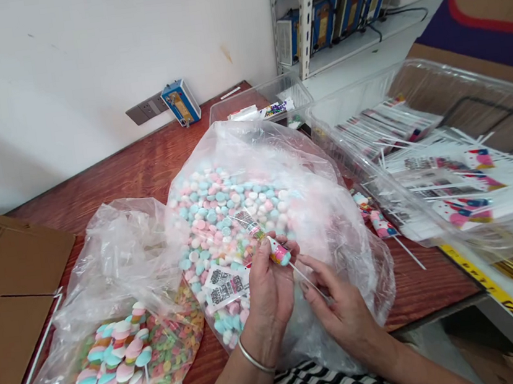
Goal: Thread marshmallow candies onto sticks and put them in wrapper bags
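Observation:
My left hand (pixel 268 284) is closed around a candy skewer (pixel 277 253) with pink, yellow and blue pieces, which sits partly inside a narrow printed wrapper sleeve (pixel 247 223). My right hand (pixel 332 298) pinches the skewer's thin white stick (pixel 305 278) just below it. Both hands hover over a large clear bag of pastel pink, blue and white candies (pixel 221 209). Printed wrapper sleeves (pixel 224 286) lie on the bag beside my left hand.
A second clear bag (pixel 118 358) at the lower left holds finished candy skewers and small coloured candies. A clear bin (pixel 446 181) of printed wrappers stands at the right, a smaller clear box (pixel 268 100) behind. Cardboard (pixel 0 279) lies at the left. A wrapped skewer (pixel 382 226) rests on the wooden table (pixel 131 164).

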The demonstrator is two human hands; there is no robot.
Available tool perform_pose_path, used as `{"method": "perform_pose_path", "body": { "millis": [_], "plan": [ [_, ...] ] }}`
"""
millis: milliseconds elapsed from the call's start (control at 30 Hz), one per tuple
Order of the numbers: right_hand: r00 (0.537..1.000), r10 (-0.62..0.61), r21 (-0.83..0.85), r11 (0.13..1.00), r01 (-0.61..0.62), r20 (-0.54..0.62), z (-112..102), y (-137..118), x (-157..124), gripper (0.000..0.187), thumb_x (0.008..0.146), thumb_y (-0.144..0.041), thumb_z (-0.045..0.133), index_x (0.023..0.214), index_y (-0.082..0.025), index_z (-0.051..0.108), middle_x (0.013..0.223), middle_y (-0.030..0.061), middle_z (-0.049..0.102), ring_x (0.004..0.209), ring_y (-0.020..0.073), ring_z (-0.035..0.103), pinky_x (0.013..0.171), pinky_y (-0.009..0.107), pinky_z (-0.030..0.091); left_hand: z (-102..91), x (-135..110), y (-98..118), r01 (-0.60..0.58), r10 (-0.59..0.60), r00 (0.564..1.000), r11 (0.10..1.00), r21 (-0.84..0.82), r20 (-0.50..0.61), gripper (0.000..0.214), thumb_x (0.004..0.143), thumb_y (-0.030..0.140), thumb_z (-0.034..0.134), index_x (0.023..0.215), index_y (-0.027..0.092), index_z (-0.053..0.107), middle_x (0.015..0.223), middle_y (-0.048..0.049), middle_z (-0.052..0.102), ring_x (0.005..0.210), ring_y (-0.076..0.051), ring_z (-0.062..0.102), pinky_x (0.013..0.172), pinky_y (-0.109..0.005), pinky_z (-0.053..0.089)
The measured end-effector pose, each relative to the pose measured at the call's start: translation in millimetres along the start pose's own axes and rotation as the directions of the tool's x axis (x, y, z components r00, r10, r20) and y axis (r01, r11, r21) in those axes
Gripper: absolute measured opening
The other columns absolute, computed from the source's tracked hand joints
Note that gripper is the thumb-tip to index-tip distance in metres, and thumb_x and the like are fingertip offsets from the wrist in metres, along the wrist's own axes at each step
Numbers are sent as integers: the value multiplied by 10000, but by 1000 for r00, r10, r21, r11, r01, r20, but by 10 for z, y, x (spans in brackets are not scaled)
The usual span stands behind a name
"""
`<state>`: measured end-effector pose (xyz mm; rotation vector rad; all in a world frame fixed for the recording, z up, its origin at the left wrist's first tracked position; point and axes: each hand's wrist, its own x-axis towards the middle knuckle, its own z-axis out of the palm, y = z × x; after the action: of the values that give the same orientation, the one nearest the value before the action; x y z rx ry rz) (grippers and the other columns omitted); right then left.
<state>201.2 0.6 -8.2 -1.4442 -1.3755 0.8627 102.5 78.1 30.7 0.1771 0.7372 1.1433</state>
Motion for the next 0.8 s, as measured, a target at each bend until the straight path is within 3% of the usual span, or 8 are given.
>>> {"method": "perform_pose_path", "body": {
  "millis": [67,133,200,267,367,500,633,800],
  "plan": [
    [995,97,83,992,-98,14,-24,-3,-10,327,945,-309,495,1224,-163,582,700,0,614,597,156,587,565,253,507,11,16,70,-61,61,998,998,32,4,178,792,250,711,922,161,629,909,-26,638,821,-136,638,890,-329,492],
    [970,191,250,942,-225,153,-38,-14,-14,285,953,-404,481,1057,-180,624,586,-44,509,471,123,481,441,216,411,30,37,144,-87,85,996,995,49,39,233,762,251,745,942,169,623,881,-10,626,788,-132,635,889,-348,493],
    [920,238,397,847,-354,311,-35,-31,-21,338,950,-501,457,938,-197,604,519,-85,386,387,91,350,371,196,312,61,63,211,-104,101,992,993,49,72,279,746,246,765,969,184,609,791,29,585,668,-93,597,800,-309,507],
    [891,245,439,801,-408,381,-21,-44,-40,364,942,-547,451,874,-208,563,503,-100,318,377,80,291,361,187,273,105,87,253,-119,115,989,992,34,95,303,742,241,774,978,193,589,681,74,503,518,-42,490,660,-241,481],
    [935,191,345,892,-293,300,14,-47,-72,345,960,-514,439,835,-211,546,518,-82,352,413,92,333,377,190,290,183,88,236,-114,112,987,993,8,119,241,774,261,751,878,181,549,580,110,376,408,-12,322,522,-193,392],
    [997,9,154,988,-20,73,75,-35,-56,291,982,-419,419,830,-213,558,604,-36,508,502,122,477,461,207,399,227,23,78,-130,124,983,991,31,135,247,848,307,676,759,176,486,538,111,337,404,-23,298,587,-230,432],
    [993,-117,16,993,117,6,95,8,6,262,991,-362,396,822,-219,538,650,-15,585,552,151,585,531,230,473,183,-12,-5,-152,133,973,984,89,187,209,841,317,683,809,172,536,545,89,422,499,-59,452,786,-308,473],
    [957,-284,-179,940,290,60,21,118,15,200,1004,-298,378,967,-224,560,651,-5,636,528,167,639,483,232,468,190,129,280,-216,202,967,974,74,158,386,744,320,774,1048,180,583,733,15,598,712,-127,605,769,-291,479]
  ]
}}
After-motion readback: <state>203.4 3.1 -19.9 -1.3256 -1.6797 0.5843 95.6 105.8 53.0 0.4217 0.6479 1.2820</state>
